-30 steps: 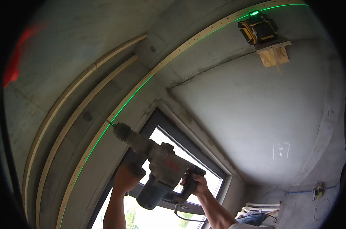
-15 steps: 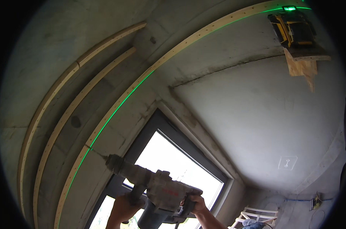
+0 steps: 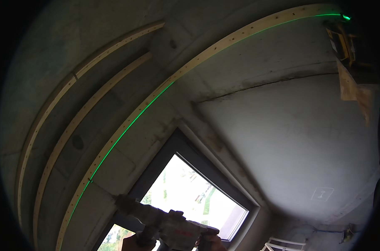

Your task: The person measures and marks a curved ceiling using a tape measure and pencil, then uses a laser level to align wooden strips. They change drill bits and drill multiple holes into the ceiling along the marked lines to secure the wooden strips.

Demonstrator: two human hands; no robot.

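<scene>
Both my hands hold a large grey, dusty rotary hammer drill (image 3: 177, 230) at the lower middle, pointing up and left. My left hand (image 3: 136, 242) is closed round its side handle behind the chuck (image 3: 127, 204). At the back, my right hand (image 3: 211, 242) wraps round the rear handle; the lower edge cuts off part of both hands. A thin drill bit (image 3: 103, 188) reaches to the lowest of the wooden battens (image 3: 114, 144), where green laser light catches its tip. Whether the tip touches the wood, I cannot tell.
Two more battens (image 3: 86, 109) (image 3: 68, 88) curve across the grey concrete above. A dark-framed window (image 3: 190, 188) lies behind the drill. At the upper right, a yellow and black laser device (image 3: 347, 44) stands on a wooden bracket (image 3: 350, 85). White wooden rungs (image 3: 284, 244) show at the bottom.
The view has shifted and darkened, so the drill and my hands sit lower in the picture. The laser device has slid toward the right rim. Both hands keep their grip.
</scene>
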